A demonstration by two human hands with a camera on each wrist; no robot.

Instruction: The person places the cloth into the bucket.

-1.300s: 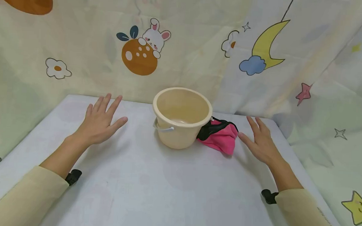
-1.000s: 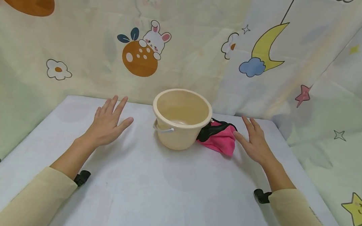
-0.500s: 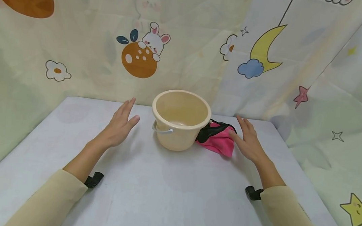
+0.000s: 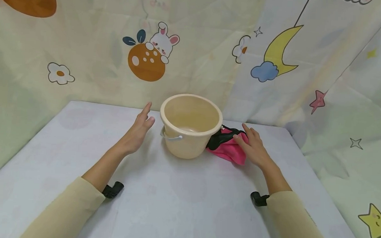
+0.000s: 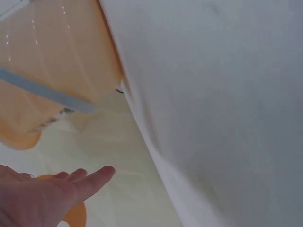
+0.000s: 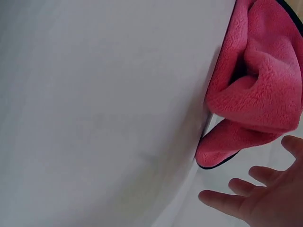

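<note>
A cream plastic bucket (image 4: 187, 147) stands upright near the back of the table, its pale handle (image 4: 173, 137) hanging down in front. Against its right side lies a crumpled pink cloth (image 4: 228, 152) with black parts; in the right wrist view the pink cloth (image 6: 265, 90) looks fluffy. My left hand (image 4: 137, 132) is just left of the bucket, fingers straight and apart from it. My right hand (image 4: 254, 146) hovers at the cloth's right edge, fingers extended, holding nothing; whether it touches the cloth is hard to tell in the head view. The right wrist view shows a small gap.
The white table (image 4: 180, 203) ends at a patterned fabric backdrop (image 4: 205, 63) just behind the bucket. More fabric hangs along the right side. A black wrist device (image 4: 113, 190) sits on the left wrist, another black device (image 4: 259, 199) on the right.
Both hands have moved inward, the left one rightward to the bucket's side and the right one leftward to the cloth. The left hand has turned edge-on. Bucket and cloth stay in place.
</note>
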